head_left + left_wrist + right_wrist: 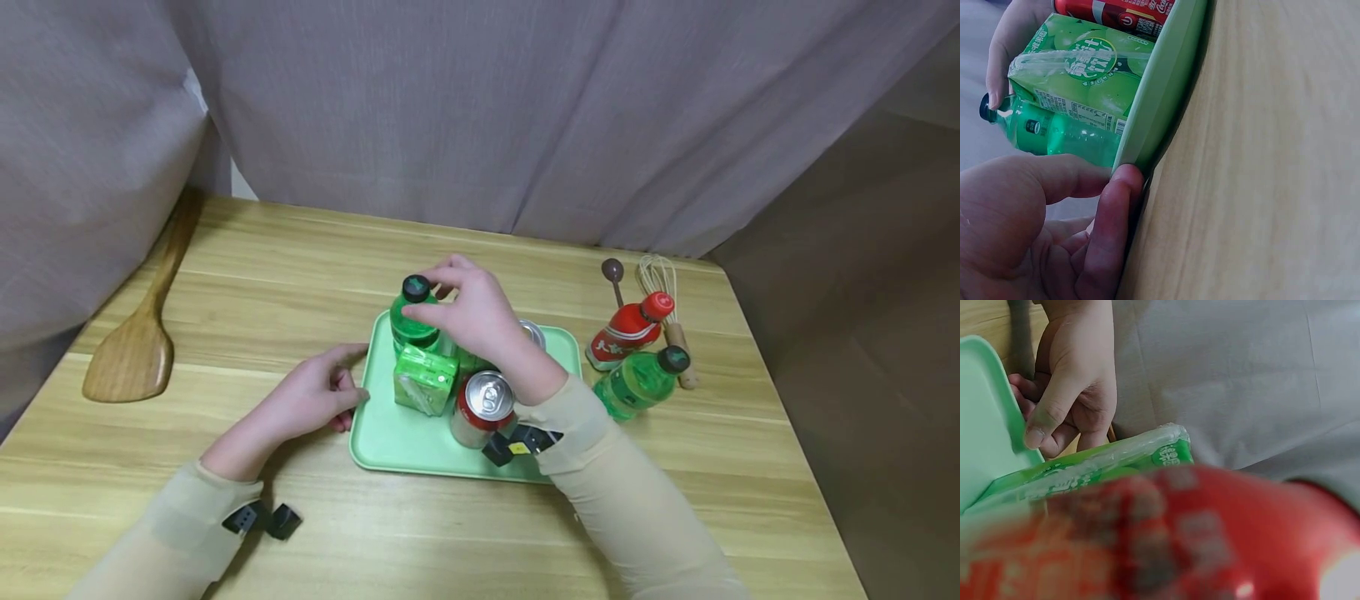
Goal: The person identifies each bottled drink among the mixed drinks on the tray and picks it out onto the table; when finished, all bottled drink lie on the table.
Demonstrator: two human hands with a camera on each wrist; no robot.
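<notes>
A light green tray carries a green plastic bottle with a black cap, a green juice carton in clear wrap and a red soda can. My left hand pinches the tray's left rim, thumb on top, as the left wrist view also shows. At the tray's back left corner, my right hand holds the bottle by its neck, just under the cap; the bottle stands upright. Another can shows partly behind my right wrist. The red can fills the right wrist view's foreground, blurred.
Right of the tray are a red-capped bottle and a second green bottle. Behind them lie a dark spoon and a whisk. A wooden spatula lies at far left. Grey curtain hangs along the table's back.
</notes>
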